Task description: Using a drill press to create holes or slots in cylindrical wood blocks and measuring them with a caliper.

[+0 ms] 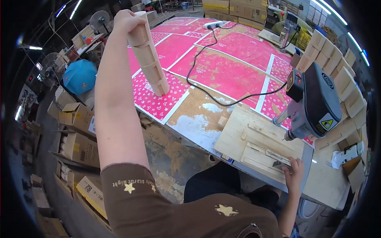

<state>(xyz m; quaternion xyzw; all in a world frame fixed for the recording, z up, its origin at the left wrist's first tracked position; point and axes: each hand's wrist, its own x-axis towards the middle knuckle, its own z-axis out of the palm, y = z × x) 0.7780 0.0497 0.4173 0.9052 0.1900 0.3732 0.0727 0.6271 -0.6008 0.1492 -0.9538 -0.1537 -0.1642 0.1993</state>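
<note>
My left hand (127,22), arm stretched far out, is closed around the top of a tall column of pale wooden pieces (145,55). The column stands slightly tilted on the pink-covered table, several pieces high. My right hand (294,171) rests at the near right edge of a plywood jig (232,139) with wooden strips fixed on it. Its fingers are curled at a small grey metal piece (279,163) beside the strips; whether they grip it is hard to make out. Above the jig hangs the chuck of a dark bench drill (323,99).
A black cable (194,65) runs across the dusty table (226,71) from a white power strip (213,25) to the drill. Stacked wooden pieces (345,87) stand behind the drill. Cardboard boxes (81,148) and a blue umbrella (80,76) lie to the left.
</note>
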